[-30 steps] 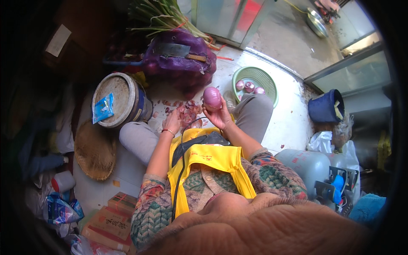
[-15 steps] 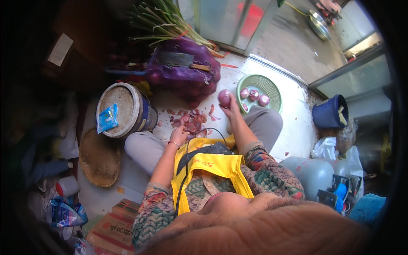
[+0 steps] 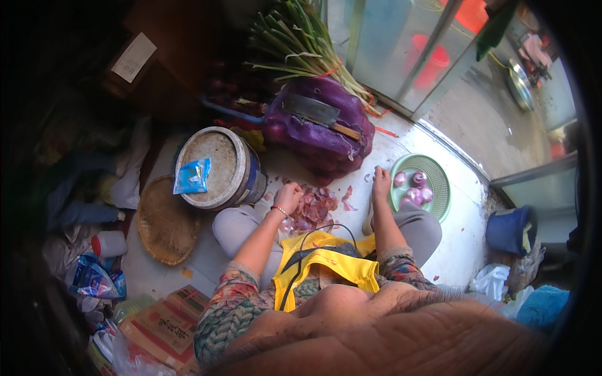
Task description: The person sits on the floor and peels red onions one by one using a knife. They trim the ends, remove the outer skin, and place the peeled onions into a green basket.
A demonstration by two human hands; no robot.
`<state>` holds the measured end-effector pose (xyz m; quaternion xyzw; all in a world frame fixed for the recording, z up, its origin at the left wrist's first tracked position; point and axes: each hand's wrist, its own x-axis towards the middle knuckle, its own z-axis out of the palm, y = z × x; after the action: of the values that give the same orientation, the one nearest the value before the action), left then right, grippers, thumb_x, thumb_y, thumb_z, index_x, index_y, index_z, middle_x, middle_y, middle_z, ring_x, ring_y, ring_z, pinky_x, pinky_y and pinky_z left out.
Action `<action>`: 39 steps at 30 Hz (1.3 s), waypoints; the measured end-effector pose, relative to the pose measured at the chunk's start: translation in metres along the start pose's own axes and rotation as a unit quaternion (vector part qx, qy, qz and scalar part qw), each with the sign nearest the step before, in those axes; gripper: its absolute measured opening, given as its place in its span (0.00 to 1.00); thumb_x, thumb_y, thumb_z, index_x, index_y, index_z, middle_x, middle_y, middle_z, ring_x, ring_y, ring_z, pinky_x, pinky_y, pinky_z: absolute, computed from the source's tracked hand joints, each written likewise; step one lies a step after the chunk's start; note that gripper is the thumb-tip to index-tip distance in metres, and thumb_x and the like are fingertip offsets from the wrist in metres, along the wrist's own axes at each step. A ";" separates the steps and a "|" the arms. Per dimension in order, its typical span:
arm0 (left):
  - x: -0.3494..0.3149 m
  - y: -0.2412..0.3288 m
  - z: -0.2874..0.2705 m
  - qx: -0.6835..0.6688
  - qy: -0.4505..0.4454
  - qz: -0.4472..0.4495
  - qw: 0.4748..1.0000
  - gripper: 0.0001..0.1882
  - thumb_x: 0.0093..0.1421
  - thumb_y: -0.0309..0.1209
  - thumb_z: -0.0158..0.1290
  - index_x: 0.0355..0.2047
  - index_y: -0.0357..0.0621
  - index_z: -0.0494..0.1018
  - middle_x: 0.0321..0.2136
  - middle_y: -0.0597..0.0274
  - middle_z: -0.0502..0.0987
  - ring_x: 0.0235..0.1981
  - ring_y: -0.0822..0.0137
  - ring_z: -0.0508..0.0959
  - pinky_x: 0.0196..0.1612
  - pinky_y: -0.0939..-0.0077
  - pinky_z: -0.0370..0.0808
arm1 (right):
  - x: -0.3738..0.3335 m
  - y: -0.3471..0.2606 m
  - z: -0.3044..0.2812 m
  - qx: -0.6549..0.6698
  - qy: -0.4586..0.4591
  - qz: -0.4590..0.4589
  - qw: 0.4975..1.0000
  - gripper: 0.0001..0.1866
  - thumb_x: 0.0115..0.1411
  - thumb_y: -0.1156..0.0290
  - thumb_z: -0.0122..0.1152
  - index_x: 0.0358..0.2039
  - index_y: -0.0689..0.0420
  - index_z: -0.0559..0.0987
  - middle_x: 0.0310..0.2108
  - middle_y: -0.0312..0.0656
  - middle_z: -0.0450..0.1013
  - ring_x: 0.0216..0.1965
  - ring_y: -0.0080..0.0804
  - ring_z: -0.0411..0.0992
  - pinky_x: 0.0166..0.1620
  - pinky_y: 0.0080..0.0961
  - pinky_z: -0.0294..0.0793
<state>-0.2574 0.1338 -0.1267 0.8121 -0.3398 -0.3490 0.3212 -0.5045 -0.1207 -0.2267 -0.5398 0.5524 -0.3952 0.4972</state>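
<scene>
My right hand (image 3: 380, 183) hangs at the left rim of a green plastic basket (image 3: 442, 188), with nothing visible in it. Three peeled red onions (image 3: 414, 188) lie in that basket. My left hand (image 3: 288, 202) is curled over a pile of reddish onion peels (image 3: 315, 207) on the floor between my knees; I cannot tell whether it holds anything. A purple mesh sack (image 3: 313, 141) lies just beyond the peels, and a cleaver (image 3: 320, 114) rests on top of it.
A lidded grey bucket (image 3: 216, 166) with a blue packet (image 3: 192, 177) on it stands at my left, beside a woven tray (image 3: 166, 219). Green onion stalks (image 3: 301, 44) lie behind the sack. A blue bucket (image 3: 514, 229) is at the right and a cardboard box (image 3: 163, 323) at lower left.
My right hand carried a peeled red onion rightward to the green basket and no longer holds it. My left hand dropped toward the peel pile.
</scene>
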 end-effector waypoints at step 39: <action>0.428 -0.024 -0.313 0.311 0.387 -0.055 0.866 0.49 0.48 0.54 0.63 0.61 0.35 0.58 0.54 0.36 0.70 0.56 0.42 0.72 0.59 0.51 0.67 | 0.040 -0.120 0.150 -0.363 -0.131 -0.301 0.872 0.16 0.53 0.75 0.66 0.42 0.60 0.73 0.49 0.51 0.70 0.52 0.51 0.68 0.57 0.43 0.64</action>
<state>0.2213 -0.0961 -0.1224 0.9573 -0.2340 0.0999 0.1374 -0.3302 -0.1582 -0.1439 -0.8694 0.3972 -0.2234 0.1909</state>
